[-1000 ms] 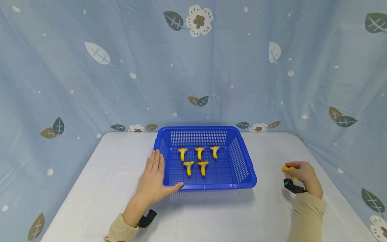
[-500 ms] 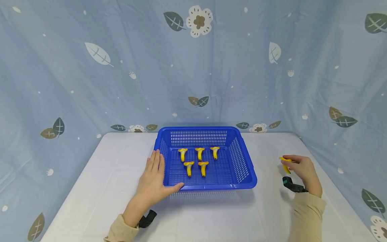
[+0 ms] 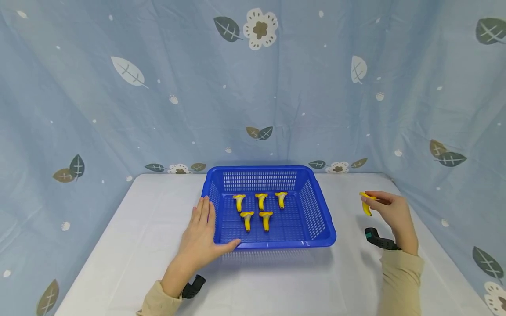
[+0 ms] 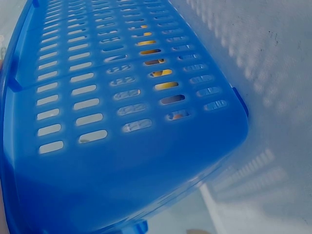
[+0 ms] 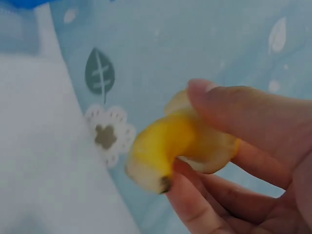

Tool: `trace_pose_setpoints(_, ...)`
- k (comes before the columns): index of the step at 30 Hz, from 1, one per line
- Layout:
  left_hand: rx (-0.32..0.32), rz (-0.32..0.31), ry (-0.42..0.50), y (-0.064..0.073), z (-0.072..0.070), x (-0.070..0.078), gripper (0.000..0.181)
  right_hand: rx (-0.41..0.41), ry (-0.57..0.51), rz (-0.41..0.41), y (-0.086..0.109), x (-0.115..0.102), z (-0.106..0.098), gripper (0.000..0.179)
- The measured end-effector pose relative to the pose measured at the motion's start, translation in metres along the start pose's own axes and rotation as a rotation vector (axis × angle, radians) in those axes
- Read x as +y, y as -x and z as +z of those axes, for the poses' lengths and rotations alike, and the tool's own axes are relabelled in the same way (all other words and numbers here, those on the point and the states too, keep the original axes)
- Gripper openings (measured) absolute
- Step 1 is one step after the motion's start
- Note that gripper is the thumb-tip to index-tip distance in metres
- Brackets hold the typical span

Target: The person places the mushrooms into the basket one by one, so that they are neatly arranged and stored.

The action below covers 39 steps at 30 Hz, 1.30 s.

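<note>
My left hand [image 3: 196, 239] lies on the near left corner of a blue plastic basket [image 3: 276, 244], its fingers straight along the left rim and the thumb on the front rim. Off to the right, my right hand [image 3: 395, 217] pinches a small half-peeled toy banana [image 3: 366, 206] between thumb and fingers, above the table. Close up in the right wrist view, this toy banana [image 5: 168, 141] shows a curved yellow body, a dark tip and pale spread flaps. Several similar toy bananas [image 3: 265, 220] lie in two rows on the basket floor. The left wrist view shows the slotted basket wall [image 4: 97, 180].
A white cloth covers the table [image 3: 276, 289]. Behind it and at both sides hangs a blue curtain [image 3: 189, 87] with leaf and flower prints. The basket's right wall [image 3: 314, 210] stands between the right hand and the bananas inside.
My right hand has lifted the toy banana from near the table and carried it up, slightly leftward and away from me. The left hand and basket stay in place.
</note>
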<state>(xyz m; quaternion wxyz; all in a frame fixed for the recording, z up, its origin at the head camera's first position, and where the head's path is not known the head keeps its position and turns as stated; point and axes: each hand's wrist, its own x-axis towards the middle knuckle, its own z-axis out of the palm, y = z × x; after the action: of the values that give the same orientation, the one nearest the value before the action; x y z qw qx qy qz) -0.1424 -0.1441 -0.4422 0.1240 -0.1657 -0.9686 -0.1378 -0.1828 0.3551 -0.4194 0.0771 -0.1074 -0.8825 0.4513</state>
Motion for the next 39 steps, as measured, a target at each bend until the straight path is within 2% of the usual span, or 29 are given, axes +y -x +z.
trace_pose_setpoints(8,0.014,0.002,-0.005,-0.003,0.001,0.001,0.126,0.094,0.019,-0.149,0.001,-0.034,0.003,0.053)
trace_pose_setpoints(14,0.009,0.007,0.003,-0.005,0.001,0.001,0.125,0.107,0.059,-0.185,0.001,-0.059,0.011,0.054)
trace_pose_setpoints(19,0.027,0.007,0.004,-0.004,0.001,0.001,0.125,0.099,0.049,-0.245,0.001,-0.078,0.021,0.053)
trace_pose_setpoints(31,0.01,-0.001,0.011,0.001,0.001,0.0,0.126,-0.008,0.05,-0.31,0.01,-0.121,0.041,0.043)
trace_pose_setpoints(35,0.019,0.007,0.019,0.001,0.002,0.001,0.125,-0.029,0.058,-0.307,0.01,-0.133,0.048,0.044)
trace_pose_setpoints(39,0.027,0.008,0.006,0.001,0.001,0.001,0.126,-0.074,0.045,-0.337,0.007,-0.142,0.061,0.039)
